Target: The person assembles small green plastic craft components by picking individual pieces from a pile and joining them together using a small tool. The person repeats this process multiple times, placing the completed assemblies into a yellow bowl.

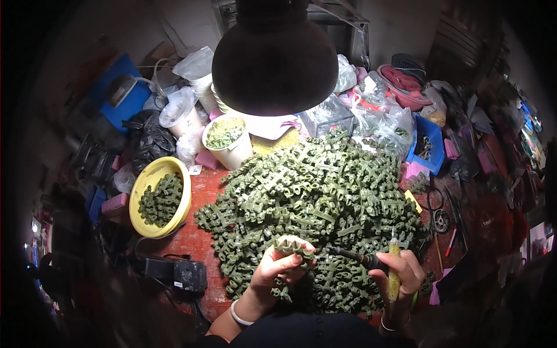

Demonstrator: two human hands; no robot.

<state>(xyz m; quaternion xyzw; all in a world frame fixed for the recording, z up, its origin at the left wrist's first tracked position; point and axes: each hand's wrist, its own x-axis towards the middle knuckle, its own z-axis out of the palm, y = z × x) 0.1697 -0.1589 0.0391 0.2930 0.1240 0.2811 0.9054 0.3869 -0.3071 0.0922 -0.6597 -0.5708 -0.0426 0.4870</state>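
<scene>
In front of me my left hand (271, 272) is closed around a green row of small ring-like loops (290, 248), held up at the near edge of the heap. Just to its right, my right hand (408, 277) grips a black pen-shaped tool (354, 255) whose thin tip points left toward that piece. The same hand also holds a thin tool with a mottled yellow handle (394, 278), standing nearly upright. Behind and beneath both hands spreads a large heap of similar green pieces (319, 197). Another green piece (282, 292) hangs below my left palm.
A yellow basin (135, 200) with more green pieces is at left, near a black box with cables (188, 275). A white bucket (238, 153) of green-yellow bits stands behind. A dark round lamp (275, 64) hangs overhead. A blue bin (436, 152) and red pen (451, 243) lie right.
</scene>
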